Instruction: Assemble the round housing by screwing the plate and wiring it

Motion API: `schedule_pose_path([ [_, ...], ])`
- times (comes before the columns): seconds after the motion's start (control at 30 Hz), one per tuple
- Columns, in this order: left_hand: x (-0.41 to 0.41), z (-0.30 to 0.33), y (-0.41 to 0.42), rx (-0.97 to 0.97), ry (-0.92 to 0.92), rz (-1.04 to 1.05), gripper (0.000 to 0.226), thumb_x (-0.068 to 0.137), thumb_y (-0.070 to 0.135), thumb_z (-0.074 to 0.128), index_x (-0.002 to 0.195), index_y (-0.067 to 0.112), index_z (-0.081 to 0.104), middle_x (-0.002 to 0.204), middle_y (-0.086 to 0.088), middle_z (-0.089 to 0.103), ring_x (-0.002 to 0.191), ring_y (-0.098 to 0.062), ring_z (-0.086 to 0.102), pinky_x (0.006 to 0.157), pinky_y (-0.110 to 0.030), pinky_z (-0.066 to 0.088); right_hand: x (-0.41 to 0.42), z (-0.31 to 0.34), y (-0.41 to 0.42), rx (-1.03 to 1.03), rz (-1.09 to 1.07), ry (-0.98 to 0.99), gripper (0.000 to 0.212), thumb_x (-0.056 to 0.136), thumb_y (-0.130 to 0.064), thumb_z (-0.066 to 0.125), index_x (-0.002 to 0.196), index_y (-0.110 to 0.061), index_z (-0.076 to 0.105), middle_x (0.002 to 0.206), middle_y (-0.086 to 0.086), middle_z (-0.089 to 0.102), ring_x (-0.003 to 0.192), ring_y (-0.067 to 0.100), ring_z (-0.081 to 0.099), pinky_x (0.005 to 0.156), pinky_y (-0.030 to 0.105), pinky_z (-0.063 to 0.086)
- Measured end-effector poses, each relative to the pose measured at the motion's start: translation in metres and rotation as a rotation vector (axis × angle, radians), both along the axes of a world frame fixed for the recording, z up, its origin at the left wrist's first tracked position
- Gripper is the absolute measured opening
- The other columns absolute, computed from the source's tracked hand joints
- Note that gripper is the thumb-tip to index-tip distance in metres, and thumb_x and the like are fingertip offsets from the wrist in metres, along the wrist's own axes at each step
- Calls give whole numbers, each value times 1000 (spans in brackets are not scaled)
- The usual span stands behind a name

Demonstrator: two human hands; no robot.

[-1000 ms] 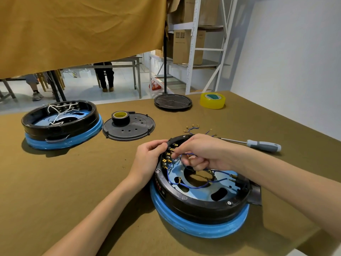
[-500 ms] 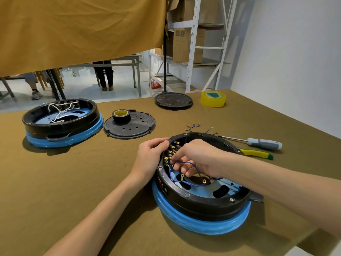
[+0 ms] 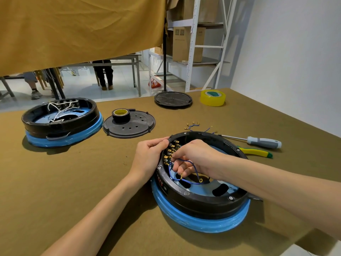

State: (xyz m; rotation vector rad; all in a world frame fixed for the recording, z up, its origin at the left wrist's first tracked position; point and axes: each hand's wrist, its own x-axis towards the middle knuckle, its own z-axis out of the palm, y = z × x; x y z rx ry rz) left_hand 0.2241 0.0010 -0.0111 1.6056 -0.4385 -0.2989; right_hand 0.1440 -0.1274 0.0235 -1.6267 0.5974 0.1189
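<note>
at the bench (image 3: pixel 55 182), a person wires the round housing (image 3: pixel 201 198), which sits near the front edge on its blue base. the left hand (image 3: pixel 149 157) grips the housing's rim beside the terminal row (image 3: pixel 170 154), fingers curled over the edge. the right hand (image 3: pixel 193 157) reaches inside, fingertips pinching a blue wire (image 3: pixel 186 180) close to the terminals; its brass lugs hang loose over the plate's openings.

the risk here looks to be a wrong or half-seated connection: the terminals stand close together, and the right hand itself hides much of the row from view. a lug pushed at an angle could bend a tab or slip onto its neighbour. the slack loop of wire might also snag on a finger and pull a seated end free. whether any end is already seated cannot be told.

spare wires (image 3: pixel 195 125) lie just behind the housing, easily swept off by a forearm. a screwdriver (image 3: pixel 258 142) and yellow-handled pliers (image 3: pixel 256 152) rest to the right, near the right arm. a second housing (image 3: pixel 60 122), a cover (image 3: pixel 132 130) carrying black tape (image 3: pixel 120 115), and yellow tape (image 3: pixel 213 97) sit well apart.
</note>
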Motion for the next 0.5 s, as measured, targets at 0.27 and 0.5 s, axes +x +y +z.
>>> schedule_pose_path([
  [0.27,2,3,1,49,-56,-53,23,101,16,60,120,13,73,129,1,70,117,-7,62,103,-26,44,2,3,3,-8,-9,15,15,98,-1,55,90,7,64,58,15,67,40,17,60,40,22,49],
  [0.5,-1,3,0,28,-29,-33,26,100,15,61,123,9,72,130,-3,70,121,-13,63,112,-37,43,2,5,4,-25,-9,42,13,96,2,52,91,9,62,57,15,66,40,18,60,40,23,49],
])
